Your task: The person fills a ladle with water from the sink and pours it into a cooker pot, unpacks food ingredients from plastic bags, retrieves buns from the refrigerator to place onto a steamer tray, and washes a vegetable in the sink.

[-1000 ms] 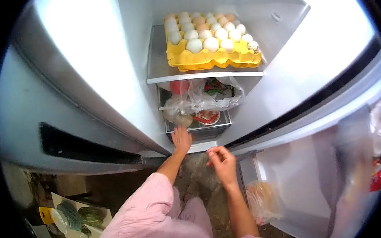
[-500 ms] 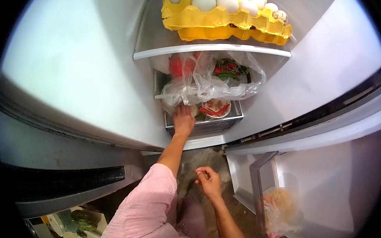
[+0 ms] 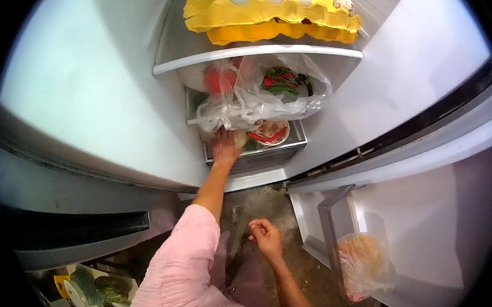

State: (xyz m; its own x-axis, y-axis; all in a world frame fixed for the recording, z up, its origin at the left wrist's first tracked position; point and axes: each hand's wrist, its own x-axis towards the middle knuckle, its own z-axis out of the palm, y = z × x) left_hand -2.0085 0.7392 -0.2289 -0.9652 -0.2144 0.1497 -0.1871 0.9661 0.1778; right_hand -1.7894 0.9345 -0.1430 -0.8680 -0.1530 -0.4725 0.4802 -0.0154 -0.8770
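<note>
My left hand [image 3: 224, 148] reaches into the left side of the bottom fridge drawer [image 3: 268, 159]. Its fingers stretch forward, apart, with the tips hidden under the hanging edge of a clear plastic bag [image 3: 244, 112]. Beside the thumb lies a pale round vegetable [image 3: 240, 138]. To its right in the drawer sits a white bowl [image 3: 273, 141] with a red chili [image 3: 278, 134] across it. Lower down, over the floor, my right hand [image 3: 267, 240] is held with fingers curled in toward the thumb, and nothing shows in it.
Above, a yellow egg carton [image 3: 273, 15] holding several eggs stands on a shelf [image 3: 167, 41]. Red produce [image 3: 219, 79] and green chilies [image 3: 281, 90] show in the bags below. The right door's bin [image 3: 337, 221] holds a bagged item [image 3: 363, 263]. The left door handle [image 3: 84, 226] juts near my arm.
The view has shifted, so the fridge sits slightly higher and further left. My left hand stays in the drawer, its fingers further under the bag; my right hand keeps its curled shape.
</note>
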